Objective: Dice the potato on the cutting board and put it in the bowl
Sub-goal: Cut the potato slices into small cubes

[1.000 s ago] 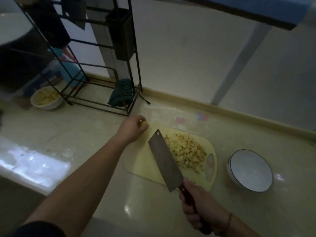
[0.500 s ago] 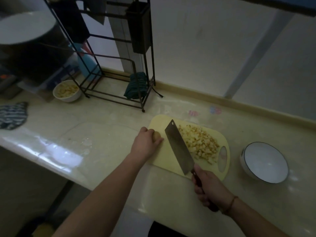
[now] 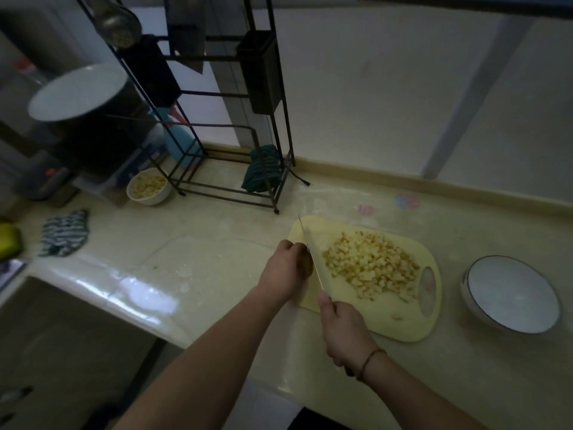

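A pale yellow cutting board (image 3: 400, 324) lies on the counter with a heap of diced potato (image 3: 370, 265) on its right half. My left hand (image 3: 286, 270) curls over a potato piece (image 3: 305, 263) at the board's left edge; most of the piece is hidden under the fingers. My right hand (image 3: 344, 332) grips the handle of a cleaver (image 3: 311, 254), whose blade stands edge-down right beside the left fingers and the potato piece. An empty white bowl (image 3: 513, 294) with a dark rim sits to the right of the board.
A black wire rack (image 3: 223, 125) stands behind the board with a folded green cloth (image 3: 263, 169) at its foot. Far left are a small bowl of diced potato (image 3: 148, 186), a striped rag (image 3: 65, 232) and a dark pot. The counter's front edge runs beneath my forearms.
The cleaver has turned from blade-flat and raised to upright, edge down against the potato piece. My left hand has shifted a little with the piece. The camera view has moved left.
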Demonstrator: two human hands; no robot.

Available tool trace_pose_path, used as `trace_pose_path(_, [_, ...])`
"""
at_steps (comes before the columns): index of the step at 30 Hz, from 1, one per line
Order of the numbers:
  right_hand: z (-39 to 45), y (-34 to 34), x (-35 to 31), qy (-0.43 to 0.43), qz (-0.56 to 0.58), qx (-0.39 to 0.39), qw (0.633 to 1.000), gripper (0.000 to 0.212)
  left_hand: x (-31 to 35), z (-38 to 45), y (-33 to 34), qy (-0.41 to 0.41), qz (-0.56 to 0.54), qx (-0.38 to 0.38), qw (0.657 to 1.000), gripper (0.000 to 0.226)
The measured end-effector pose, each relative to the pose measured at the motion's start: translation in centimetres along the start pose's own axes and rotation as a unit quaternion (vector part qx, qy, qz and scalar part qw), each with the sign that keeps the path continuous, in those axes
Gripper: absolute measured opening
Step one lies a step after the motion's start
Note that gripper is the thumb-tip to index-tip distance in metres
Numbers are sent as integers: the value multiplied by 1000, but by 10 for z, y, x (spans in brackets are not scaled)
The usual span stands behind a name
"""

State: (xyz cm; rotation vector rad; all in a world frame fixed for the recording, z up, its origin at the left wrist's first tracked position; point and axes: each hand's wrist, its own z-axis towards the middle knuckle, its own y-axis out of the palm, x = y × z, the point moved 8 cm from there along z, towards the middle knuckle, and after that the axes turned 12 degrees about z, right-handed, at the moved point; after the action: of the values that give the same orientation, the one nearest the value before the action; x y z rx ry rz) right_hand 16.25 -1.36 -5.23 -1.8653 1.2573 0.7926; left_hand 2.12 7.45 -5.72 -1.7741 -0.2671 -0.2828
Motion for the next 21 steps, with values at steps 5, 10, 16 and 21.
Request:
trace_pose_path(5, [3,-18,-5,7,4,-7,1000,56,4,-2,-2,69,51,39,996,42])
trace_pose_path(10, [5,-15,-6,-5,-30,-9,999,59,2,2,-7,188,110,73,973,35])
trace_pose_path(16, [19,-22,-5,4,9,-11,1000,56,9,9,1,168,110,109,974,26])
trace_pose_path(21, [22,-25,-7,15,19,-29,999,52,8,13,2,173,116,116,971,25])
